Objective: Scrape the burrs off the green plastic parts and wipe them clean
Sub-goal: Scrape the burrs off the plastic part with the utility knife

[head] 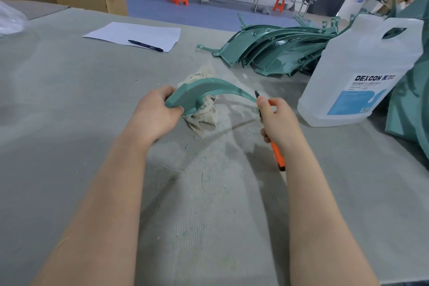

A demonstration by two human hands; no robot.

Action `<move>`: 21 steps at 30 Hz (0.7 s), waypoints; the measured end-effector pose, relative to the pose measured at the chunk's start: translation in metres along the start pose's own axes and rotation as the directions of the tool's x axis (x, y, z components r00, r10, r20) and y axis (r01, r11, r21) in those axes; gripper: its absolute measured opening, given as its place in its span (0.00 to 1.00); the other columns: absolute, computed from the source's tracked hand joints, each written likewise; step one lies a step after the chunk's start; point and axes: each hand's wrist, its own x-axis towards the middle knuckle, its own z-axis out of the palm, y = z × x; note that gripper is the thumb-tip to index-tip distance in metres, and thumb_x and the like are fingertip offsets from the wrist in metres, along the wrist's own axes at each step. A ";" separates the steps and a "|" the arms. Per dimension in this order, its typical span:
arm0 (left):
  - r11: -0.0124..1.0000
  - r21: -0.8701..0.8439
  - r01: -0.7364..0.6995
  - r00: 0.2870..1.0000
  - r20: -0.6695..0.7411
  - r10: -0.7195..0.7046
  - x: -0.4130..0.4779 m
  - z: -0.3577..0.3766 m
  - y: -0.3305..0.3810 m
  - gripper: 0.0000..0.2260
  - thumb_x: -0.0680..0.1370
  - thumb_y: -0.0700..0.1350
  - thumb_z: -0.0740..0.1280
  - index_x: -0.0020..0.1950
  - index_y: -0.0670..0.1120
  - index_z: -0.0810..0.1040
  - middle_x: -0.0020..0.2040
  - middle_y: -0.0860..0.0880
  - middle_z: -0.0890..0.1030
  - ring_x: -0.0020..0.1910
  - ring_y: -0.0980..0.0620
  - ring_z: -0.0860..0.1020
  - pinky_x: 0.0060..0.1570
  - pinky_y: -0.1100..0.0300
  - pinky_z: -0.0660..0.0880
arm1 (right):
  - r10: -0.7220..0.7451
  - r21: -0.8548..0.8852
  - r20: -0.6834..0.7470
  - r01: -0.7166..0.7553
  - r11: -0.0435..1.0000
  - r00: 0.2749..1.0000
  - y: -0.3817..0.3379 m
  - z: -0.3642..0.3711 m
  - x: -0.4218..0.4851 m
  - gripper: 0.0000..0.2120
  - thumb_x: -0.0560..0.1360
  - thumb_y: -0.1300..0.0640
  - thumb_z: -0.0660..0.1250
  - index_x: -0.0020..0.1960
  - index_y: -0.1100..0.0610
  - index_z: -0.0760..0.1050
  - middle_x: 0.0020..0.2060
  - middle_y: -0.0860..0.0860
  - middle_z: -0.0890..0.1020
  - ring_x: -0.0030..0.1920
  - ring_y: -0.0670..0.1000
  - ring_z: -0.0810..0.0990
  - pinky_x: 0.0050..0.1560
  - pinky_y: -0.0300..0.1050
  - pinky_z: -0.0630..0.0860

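We hold the curved green part above the table's middle, left hand gripping its broad end, its long axis running rightward to our right hand, which grips the orange scraper, blade seemingly at the tip.

A curved green plastic part is held above a crumpled beige rag; an orange scraper knife is set at its tapered tip. More green parts are stacked behind.
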 end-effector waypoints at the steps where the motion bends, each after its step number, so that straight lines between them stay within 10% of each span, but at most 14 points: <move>1: 1.000 0.001 0.003 1.000 0.003 -0.003 0.000 0.000 0.000 0.12 0.76 0.37 0.63 0.57 0.49 0.78 0.50 0.42 0.81 0.50 0.41 0.78 0.48 0.52 0.74 | 0.039 0.116 0.049 -0.045 0.992 0.998 -0.003 -0.003 -0.001 0.16 0.81 0.43 0.58 0.59 0.54 0.70 0.45 0.52 0.77 0.36 0.51 0.76 0.39 0.49 0.76; 6: 1.000 -0.005 0.006 1.000 0.021 -0.006 0.001 -0.001 -0.001 0.13 0.76 0.37 0.63 0.57 0.49 0.79 0.49 0.41 0.81 0.49 0.39 0.79 0.47 0.49 0.76 | 0.004 0.591 0.305 -0.193 0.783 0.952 -0.016 -0.010 -0.010 0.10 0.80 0.50 0.64 0.55 0.57 0.76 0.39 0.52 0.77 0.28 0.47 0.74 0.28 0.39 0.73; 12: 1.000 -0.013 0.007 1.000 0.008 -0.007 0.001 0.000 -0.001 0.12 0.75 0.37 0.64 0.54 0.50 0.79 0.49 0.41 0.81 0.50 0.40 0.78 0.49 0.50 0.75 | 0.088 0.377 0.269 -0.189 0.907 0.959 -0.015 0.010 -0.013 0.19 0.83 0.46 0.55 0.49 0.60 0.76 0.24 0.49 0.76 0.23 0.46 0.73 0.25 0.38 0.73; 21: 1.000 -0.023 -0.006 1.000 0.014 0.007 0.000 -0.001 -0.001 0.11 0.75 0.36 0.64 0.51 0.52 0.78 0.49 0.41 0.81 0.50 0.39 0.78 0.45 0.53 0.72 | 0.240 0.333 0.186 -0.291 0.897 0.953 -0.006 0.023 -0.002 0.18 0.84 0.49 0.51 0.45 0.59 0.71 0.30 0.55 0.75 0.17 0.45 0.71 0.19 0.35 0.70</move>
